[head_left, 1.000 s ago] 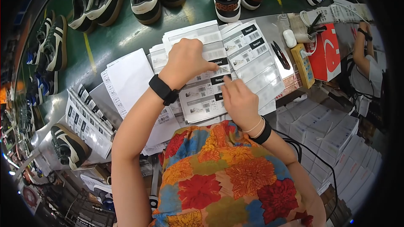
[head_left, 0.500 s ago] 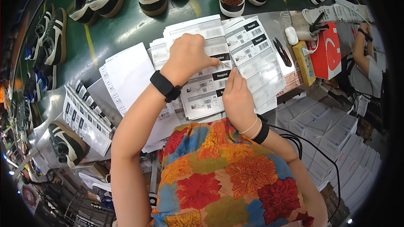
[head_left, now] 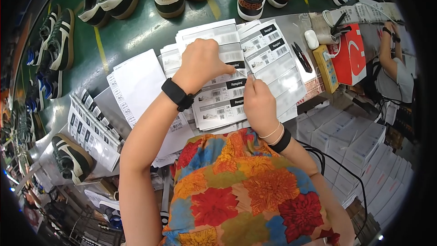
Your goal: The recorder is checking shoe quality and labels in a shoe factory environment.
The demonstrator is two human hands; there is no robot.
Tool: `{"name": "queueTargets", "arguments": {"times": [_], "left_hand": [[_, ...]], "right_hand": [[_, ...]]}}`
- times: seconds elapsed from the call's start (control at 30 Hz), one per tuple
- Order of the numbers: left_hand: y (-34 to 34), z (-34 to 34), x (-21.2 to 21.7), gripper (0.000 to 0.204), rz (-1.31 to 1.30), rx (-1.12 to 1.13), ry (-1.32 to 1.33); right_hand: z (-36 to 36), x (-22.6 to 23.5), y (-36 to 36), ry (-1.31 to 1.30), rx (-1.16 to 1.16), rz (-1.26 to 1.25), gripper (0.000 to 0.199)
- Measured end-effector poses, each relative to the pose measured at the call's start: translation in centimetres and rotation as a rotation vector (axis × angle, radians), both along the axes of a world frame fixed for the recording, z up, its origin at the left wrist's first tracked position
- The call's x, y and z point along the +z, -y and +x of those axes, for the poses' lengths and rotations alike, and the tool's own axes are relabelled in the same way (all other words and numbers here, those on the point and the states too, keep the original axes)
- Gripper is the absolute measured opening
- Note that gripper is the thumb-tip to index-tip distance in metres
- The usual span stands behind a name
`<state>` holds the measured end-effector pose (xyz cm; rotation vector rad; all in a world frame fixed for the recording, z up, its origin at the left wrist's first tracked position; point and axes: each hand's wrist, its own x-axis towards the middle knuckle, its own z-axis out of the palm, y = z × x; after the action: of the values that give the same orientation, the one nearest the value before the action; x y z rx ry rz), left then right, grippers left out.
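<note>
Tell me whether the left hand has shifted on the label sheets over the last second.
Barely. The left hand rests on the label sheets at about the same spot relative to the black scissors, fingertips pinching a label near the right hand.

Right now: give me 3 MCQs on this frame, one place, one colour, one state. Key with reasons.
1. Where do the scissors lie?
A. right of the label sheets
B. on the shoes
C. under the left forearm

2. What colour is the box at the table's right end?
A. blue
B. red
C. black

3. What are the left hand and right hand doing?
A. resting flat, apart
B. both gripping a shoe
C. meeting fingertip to fingertip over the label sheets

Key:
1 A, the dark scissors sit on the table just right of the sheets.
2 B, the box is red with a white mark.
3 C, the fingertips of both hands pinch at one spot above the sheets; what they pinch is too small to tell.
</note>
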<state>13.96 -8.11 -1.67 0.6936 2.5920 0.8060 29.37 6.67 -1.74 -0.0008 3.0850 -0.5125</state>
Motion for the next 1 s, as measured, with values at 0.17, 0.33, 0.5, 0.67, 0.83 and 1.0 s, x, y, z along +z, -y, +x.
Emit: {"name": "queueTargets", "arguments": {"times": [0.17, 0.33, 0.5, 0.67, 0.83, 1.0], "left_hand": [[0.0, 0.0, 0.3, 0.052, -0.001, 0.013, 0.022], [-0.1, -0.1, 0.3, 0.051, -0.001, 0.022, 0.047], [0.2, 0.0, 0.3, 0.051, 0.009, 0.036, 0.035], [0.1, 0.7, 1.2, 0.050, -0.033, -0.021, -0.031], [0.0, 2.1, 6.8, 0.051, 0.177, -0.302, -0.673], [0.5, 2.0, 8.7, 0.026, 0.163, -0.609, -0.484]], "right_hand": [[0.5, 0.1, 1.6, -0.117, 0.119, 0.329, 0.052], [0.9, 0.4, 2.0, -0.069, 0.131, 0.329, 0.055], [0.7, 1.1, 1.4, -0.109, 0.145, 0.249, 0.047], [-1.0, 1.2, -1.3, 0.172, -0.356, -0.662, 0.024], [-1.5, 5.1, -2.9, 0.167, -0.283, -0.740, 0.009], [-2.1, 9.3, -3.4, 0.038, -0.087, -0.611, 0.012]]}}
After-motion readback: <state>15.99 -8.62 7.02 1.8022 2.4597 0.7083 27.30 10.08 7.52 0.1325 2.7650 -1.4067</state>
